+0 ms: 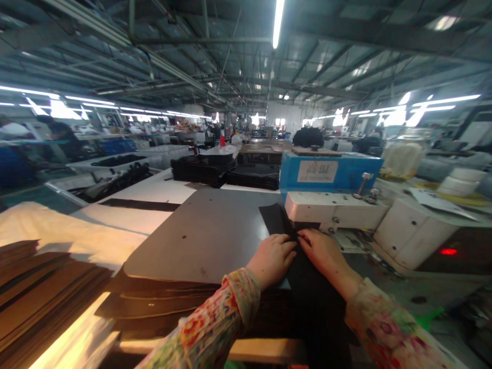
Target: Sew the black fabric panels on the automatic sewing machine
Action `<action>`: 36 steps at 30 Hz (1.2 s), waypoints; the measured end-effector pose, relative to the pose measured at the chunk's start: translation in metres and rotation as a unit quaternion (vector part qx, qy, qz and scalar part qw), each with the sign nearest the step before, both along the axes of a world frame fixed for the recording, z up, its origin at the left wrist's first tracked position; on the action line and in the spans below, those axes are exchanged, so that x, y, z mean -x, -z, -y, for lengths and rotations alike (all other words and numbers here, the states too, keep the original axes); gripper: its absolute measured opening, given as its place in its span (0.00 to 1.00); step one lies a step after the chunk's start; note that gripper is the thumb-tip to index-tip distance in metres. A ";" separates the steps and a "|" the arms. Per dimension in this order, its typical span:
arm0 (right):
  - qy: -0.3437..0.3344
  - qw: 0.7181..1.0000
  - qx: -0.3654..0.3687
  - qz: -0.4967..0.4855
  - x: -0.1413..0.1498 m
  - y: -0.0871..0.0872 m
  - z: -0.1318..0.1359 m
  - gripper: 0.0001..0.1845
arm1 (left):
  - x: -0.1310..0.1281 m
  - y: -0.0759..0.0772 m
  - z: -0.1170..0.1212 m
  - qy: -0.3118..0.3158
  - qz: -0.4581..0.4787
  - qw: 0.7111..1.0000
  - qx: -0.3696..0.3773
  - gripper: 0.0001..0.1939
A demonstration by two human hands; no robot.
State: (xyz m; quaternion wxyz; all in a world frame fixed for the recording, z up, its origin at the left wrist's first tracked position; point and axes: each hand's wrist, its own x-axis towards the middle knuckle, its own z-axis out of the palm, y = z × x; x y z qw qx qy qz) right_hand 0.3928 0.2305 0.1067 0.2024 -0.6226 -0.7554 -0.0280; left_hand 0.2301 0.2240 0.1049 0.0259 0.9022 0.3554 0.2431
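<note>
A long black strip of sheet material (317, 297), perhaps leather or fabric, runs from the grey metal plate (200, 233) down over the front edge between my arms. My left hand (272, 257) has its fingers curled together on the strip's left side, at the plate's right edge. Close beside it, my right hand (321, 251) pinches the strip's other side; its fingertips are partly hidden. Both hands are just in front of the white machine head (334, 209). The strip's far end lies folded on the plate near the machine.
Under the plate is a stack of brown-edged sheets (154, 307); more brown sheets (46, 292) lie left. Black stacked pieces (203, 169) sit behind. A blue machine housing (334, 171) stands at right, beside a white unit with a red light (448, 251) and a jar (403, 154).
</note>
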 end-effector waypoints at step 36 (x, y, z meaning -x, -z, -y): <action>0.000 1.000 -0.009 0.023 -0.001 0.003 -0.001 0.12 | 0.000 -0.004 0.003 0.001 -0.002 1.000 0.015 0.14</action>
